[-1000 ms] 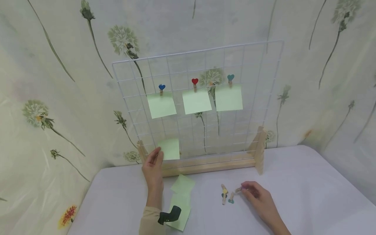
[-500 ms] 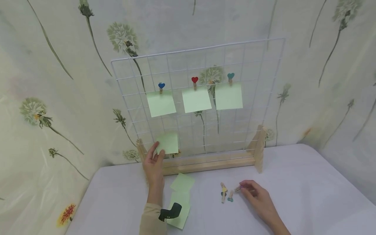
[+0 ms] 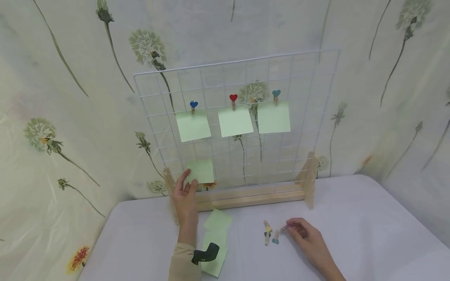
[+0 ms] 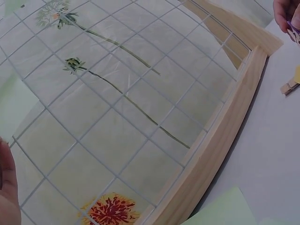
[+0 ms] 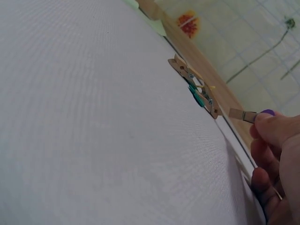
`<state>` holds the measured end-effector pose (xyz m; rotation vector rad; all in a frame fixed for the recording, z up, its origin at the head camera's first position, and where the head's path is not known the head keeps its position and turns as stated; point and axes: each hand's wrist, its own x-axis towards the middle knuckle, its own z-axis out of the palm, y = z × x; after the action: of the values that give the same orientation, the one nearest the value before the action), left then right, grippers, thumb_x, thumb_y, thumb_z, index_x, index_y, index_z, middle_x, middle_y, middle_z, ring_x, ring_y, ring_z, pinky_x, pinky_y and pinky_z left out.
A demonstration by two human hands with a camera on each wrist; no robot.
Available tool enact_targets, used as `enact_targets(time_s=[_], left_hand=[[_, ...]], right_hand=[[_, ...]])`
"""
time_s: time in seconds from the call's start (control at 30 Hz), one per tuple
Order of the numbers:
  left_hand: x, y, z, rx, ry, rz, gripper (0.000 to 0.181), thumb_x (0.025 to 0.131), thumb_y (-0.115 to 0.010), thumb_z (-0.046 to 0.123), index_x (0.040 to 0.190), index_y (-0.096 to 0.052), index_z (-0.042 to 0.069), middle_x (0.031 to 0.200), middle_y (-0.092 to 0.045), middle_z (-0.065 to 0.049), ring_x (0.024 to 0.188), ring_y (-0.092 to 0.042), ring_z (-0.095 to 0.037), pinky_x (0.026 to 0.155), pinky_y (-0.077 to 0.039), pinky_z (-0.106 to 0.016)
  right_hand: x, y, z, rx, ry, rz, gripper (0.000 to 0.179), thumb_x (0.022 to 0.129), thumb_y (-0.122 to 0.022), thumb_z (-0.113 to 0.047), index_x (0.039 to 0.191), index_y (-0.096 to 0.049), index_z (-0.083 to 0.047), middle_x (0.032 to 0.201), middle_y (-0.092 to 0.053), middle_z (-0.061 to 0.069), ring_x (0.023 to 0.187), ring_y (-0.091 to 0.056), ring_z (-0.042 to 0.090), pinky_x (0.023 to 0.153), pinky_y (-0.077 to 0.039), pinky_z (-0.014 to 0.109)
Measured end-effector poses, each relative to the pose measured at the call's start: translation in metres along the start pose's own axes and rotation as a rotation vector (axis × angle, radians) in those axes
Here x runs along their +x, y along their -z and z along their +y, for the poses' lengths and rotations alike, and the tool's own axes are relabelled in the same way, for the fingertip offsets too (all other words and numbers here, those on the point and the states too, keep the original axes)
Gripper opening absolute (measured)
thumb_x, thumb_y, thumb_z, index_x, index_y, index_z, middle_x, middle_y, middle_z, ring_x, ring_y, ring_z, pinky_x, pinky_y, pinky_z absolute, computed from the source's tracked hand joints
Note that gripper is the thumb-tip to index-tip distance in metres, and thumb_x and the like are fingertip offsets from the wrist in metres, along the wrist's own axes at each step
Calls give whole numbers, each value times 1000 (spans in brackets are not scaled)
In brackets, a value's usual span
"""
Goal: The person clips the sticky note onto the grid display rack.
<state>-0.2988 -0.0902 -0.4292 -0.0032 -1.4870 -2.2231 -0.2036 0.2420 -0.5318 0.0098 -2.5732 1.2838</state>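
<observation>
My left hand [image 3: 185, 197] holds a pale green paper note [image 3: 201, 171] against the lower left of a white wire grid [image 3: 232, 156], thumb and fingers at the note's left edge. Over the table my right hand [image 3: 307, 240] pinches a small wooden clothespin [image 5: 243, 115] with a purple end between thumb and fingers. Just left of that hand lie several more mini clothespins, one with a yellow heart [image 3: 268, 229] and one with a teal heart [image 3: 275, 240]. The left wrist view catches only part of the left hand [image 4: 7, 183] at its edge.
Higher on the grid hang three green notes, held by clothespins with a blue heart [image 3: 193, 104], a red heart [image 3: 233, 97] and a teal heart [image 3: 276, 93]. A wooden stand [image 3: 253, 198] carries the grid. Loose green notes [image 3: 218, 219] lie beside the left forearm on the white table [image 3: 351, 218].
The left hand has raised its note a little and slightly left on the grid, its fingers spreading along the note's edge. The right hand has stayed almost in place with the clothespin.
</observation>
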Motion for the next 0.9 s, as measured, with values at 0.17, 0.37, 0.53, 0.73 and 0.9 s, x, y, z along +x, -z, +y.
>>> enact_targets(time_s=[0.17,0.37,0.53,0.73,0.9], left_hand=[[0,-2,0,-26,-7,10,40,86,-67,6,124,-60,10,141,-44,1,76,-56,-2,69,-48,-13],[4,-6,-1,-57,5,21,39,85,-68,6,123,-59,7,137,-46,1,80,-60,-5,75,-51,-16],[5,-9,0,-74,-10,21,38,85,-68,7,122,-60,4,131,-51,-1,80,-61,-5,75,-51,-16],[5,-10,2,-81,-31,8,38,85,-68,7,122,-59,3,128,-51,-1,77,-60,-4,75,-52,-19],[5,-12,4,-96,-51,-9,40,85,-68,6,124,-59,6,128,-52,-1,77,-59,-4,75,-51,-17]], right_hand=[[-2,0,-1,7,-7,-5,22,90,-62,-33,110,-61,-23,96,-66,-10,83,-57,-1,73,-49,18],[-1,0,-1,10,-4,-4,22,90,-62,-33,110,-61,-23,96,-66,-10,83,-58,-1,73,-49,18],[-1,-1,-1,19,3,-3,21,90,-63,-30,109,-61,-22,97,-66,-9,82,-58,-1,72,-50,18],[-1,-1,-2,29,26,3,21,90,-63,-27,110,-61,-21,98,-66,-9,81,-58,-1,71,-50,18],[-1,-1,-3,20,45,15,21,90,-64,-25,110,-61,-21,99,-67,-9,81,-59,-1,71,-50,18]])
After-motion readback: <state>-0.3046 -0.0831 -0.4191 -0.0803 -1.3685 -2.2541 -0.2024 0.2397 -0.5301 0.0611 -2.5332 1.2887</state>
